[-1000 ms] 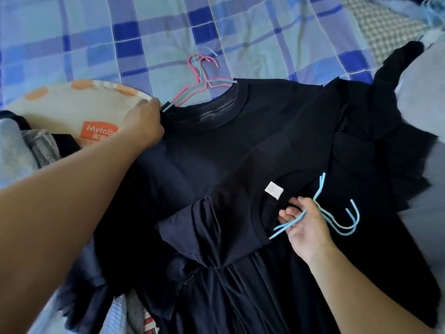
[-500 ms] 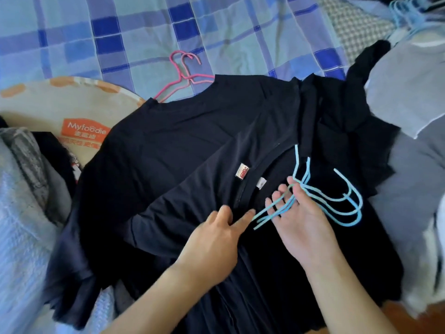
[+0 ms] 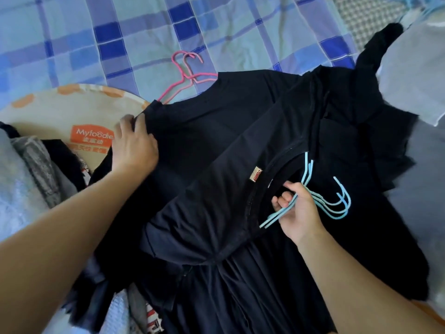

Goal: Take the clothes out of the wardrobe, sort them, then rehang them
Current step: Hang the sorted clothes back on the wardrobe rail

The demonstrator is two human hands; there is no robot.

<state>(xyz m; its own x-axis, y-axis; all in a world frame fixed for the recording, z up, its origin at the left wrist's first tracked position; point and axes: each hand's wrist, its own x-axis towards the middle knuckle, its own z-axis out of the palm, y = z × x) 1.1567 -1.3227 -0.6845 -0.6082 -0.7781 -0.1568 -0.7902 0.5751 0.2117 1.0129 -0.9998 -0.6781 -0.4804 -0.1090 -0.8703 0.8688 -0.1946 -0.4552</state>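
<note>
Shirts (image 3: 216, 145) piled on bed (image 3: 144, 32); hangers (image 3: 185, 75) behind; round cushion (image 3: 60, 112) left.

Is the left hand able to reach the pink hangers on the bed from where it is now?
Probably yes. The left hand grips the black shirt just below the pink hangers, and only bare bedsheet lies around them.

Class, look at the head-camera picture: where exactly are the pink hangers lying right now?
The pink hangers lie upper centre on the blue checked bedsheet, hooks pointing away, their lower ends tucked under the shoulder of the black T-shirt, just above the left hand.
</note>
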